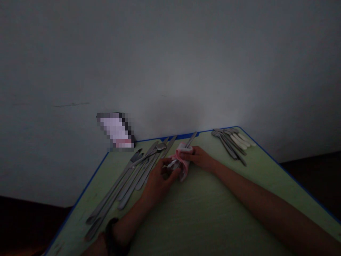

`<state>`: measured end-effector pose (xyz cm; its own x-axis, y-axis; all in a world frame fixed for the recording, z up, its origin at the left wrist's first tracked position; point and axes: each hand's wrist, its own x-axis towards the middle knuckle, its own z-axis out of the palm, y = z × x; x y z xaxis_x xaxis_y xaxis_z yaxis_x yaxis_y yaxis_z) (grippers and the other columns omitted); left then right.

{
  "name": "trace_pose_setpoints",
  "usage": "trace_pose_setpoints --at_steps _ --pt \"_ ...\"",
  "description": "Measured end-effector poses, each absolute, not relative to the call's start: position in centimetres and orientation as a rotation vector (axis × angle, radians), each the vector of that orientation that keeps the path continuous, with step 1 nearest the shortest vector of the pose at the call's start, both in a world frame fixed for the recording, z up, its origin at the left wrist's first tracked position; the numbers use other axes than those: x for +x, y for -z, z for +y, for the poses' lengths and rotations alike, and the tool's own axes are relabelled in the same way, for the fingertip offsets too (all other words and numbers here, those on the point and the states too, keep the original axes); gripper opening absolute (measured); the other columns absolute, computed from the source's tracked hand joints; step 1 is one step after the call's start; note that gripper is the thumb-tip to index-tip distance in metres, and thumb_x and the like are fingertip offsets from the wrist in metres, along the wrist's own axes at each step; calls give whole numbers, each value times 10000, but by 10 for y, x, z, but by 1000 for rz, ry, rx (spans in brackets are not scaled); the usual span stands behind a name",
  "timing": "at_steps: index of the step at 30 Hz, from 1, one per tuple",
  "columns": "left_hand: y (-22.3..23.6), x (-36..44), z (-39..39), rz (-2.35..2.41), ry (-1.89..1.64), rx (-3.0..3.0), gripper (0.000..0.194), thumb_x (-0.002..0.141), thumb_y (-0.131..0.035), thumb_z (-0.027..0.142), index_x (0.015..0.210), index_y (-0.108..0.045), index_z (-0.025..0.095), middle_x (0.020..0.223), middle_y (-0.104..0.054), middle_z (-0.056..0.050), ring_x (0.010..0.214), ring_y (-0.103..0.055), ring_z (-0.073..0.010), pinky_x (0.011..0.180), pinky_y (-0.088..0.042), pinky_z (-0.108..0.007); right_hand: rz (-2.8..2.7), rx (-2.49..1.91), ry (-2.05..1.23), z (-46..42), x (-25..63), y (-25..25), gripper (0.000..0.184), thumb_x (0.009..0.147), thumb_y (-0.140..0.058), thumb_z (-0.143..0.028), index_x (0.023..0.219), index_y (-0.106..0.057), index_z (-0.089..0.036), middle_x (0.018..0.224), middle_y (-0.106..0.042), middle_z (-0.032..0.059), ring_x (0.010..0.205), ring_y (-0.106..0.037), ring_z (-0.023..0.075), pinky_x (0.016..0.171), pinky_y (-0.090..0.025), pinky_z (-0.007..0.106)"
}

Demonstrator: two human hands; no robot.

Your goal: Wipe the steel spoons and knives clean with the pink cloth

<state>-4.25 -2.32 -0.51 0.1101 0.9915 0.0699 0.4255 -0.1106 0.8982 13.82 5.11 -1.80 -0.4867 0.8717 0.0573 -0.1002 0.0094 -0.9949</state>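
Note:
Above the middle of the table, my right hand (199, 158) is closed on a pink and white cloth (183, 153). The cloth is wrapped around a spoon (191, 139), whose flat metal handle sticks out at the top, pointing away from me. My left hand (162, 177) grips the near end of that spoon, just left of the cloth. Its fingers partly cover this end, so the shape of the bowl is hard to make out in the dim light. A dark band circles my left wrist.
Several long metal utensils (128, 183), knives among them, lie at left, with a spoon (149, 156) across them. Several forks and spoons (226, 144), some white-handled (239, 140), lie back right. A phone (115, 129) leans against the wall (170, 64) behind the blue-edged green table (202, 213).

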Motion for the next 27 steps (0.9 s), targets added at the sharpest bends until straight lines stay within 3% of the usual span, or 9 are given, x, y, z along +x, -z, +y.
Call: trace_pose_setpoints --at_steps 27 --pt "5 -42 -24 1404 -958 1663 396 794 -608 413 1097 -493 186 1089 -625 -79 850 -662 -182 705 -548 -310 -1489 -795 -1586 51 138 17 417 664 -701 -480 901 -702 -137 873 -704 71 858 -635 215 841 -452 361"
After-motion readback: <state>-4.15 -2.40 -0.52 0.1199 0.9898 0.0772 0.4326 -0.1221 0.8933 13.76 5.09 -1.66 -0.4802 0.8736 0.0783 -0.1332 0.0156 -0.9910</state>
